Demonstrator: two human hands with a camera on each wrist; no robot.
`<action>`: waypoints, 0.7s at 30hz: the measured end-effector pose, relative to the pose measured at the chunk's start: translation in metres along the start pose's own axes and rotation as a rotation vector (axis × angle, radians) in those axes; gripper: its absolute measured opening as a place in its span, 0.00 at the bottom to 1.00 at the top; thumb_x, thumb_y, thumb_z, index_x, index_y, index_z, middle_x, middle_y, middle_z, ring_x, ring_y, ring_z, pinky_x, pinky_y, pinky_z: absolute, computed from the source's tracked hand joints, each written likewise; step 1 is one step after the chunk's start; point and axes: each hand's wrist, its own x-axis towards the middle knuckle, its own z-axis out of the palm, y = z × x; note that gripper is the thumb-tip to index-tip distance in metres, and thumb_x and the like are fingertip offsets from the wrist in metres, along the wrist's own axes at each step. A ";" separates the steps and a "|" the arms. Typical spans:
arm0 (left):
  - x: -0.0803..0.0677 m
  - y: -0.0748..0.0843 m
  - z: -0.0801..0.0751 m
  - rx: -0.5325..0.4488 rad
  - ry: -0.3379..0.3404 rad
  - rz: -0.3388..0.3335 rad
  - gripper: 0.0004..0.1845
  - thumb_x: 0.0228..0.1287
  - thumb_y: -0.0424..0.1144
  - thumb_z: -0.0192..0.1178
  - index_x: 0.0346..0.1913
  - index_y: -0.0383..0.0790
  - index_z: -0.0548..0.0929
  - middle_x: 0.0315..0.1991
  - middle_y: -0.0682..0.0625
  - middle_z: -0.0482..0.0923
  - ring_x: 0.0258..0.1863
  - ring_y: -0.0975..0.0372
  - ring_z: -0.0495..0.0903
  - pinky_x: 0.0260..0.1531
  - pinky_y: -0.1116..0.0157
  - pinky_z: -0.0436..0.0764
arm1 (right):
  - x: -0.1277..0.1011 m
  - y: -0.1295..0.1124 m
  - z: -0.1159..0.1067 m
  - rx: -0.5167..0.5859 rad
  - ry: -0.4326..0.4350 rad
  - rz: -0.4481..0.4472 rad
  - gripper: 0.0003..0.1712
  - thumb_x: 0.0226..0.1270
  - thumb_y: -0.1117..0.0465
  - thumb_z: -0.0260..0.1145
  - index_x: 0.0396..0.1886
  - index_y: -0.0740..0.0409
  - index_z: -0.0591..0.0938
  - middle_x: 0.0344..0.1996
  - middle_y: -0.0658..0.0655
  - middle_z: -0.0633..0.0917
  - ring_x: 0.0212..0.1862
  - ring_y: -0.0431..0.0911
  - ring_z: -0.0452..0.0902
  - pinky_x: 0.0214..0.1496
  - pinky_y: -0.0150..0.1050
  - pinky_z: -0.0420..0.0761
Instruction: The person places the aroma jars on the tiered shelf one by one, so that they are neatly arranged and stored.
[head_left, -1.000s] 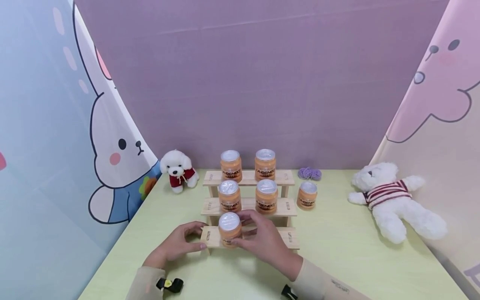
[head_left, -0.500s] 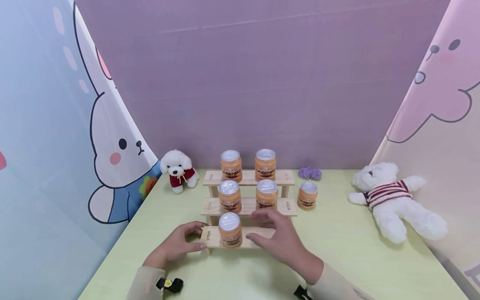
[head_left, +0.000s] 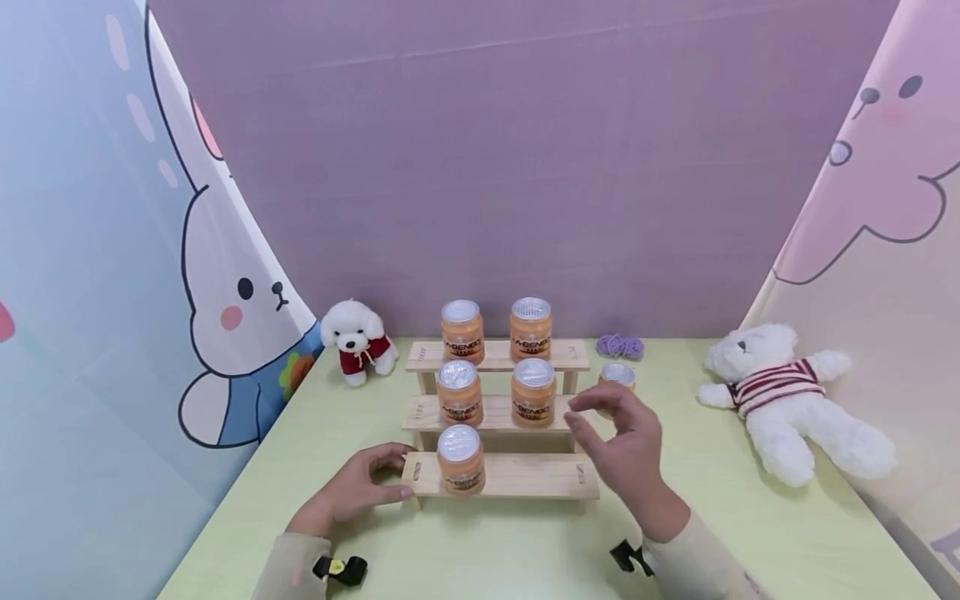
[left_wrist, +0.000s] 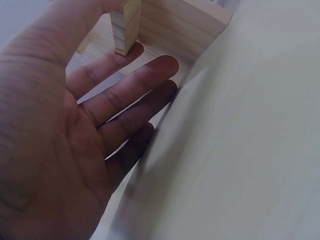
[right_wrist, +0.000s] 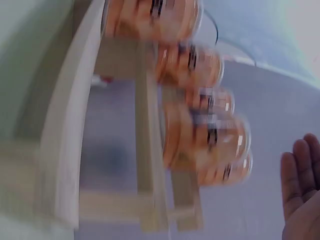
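Observation:
A three-step wooden display stand carries orange jars with clear lids: two on the top step, two on the middle one, and one jar on the left of the lowest step. My left hand holds the left end of the lowest step between thumb and fingers; the left wrist view shows the wood at its fingertips. My right hand, holding nothing, is off the stand's right end with thumb and fingers apart. Behind it, a partly hidden jar stands on the table. The right wrist view is blurred.
A white toy dog in a red top sits left of the stand. Purple yarn lies at the back right. A white teddy bear in a striped sweater lies on the table's right side.
My right hand has let go of the jar on the lowest step and moved right, to beside the lone jar. My left hand has stayed on the stand.

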 end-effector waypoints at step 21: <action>-0.001 0.004 0.000 0.009 0.002 -0.004 0.33 0.62 0.48 0.77 0.67 0.42 0.79 0.50 0.55 0.86 0.55 0.55 0.82 0.65 0.43 0.69 | 0.016 0.046 -0.081 -0.317 0.303 0.343 0.12 0.66 0.76 0.71 0.44 0.81 0.81 0.31 0.61 0.85 0.33 0.35 0.81 0.42 0.27 0.80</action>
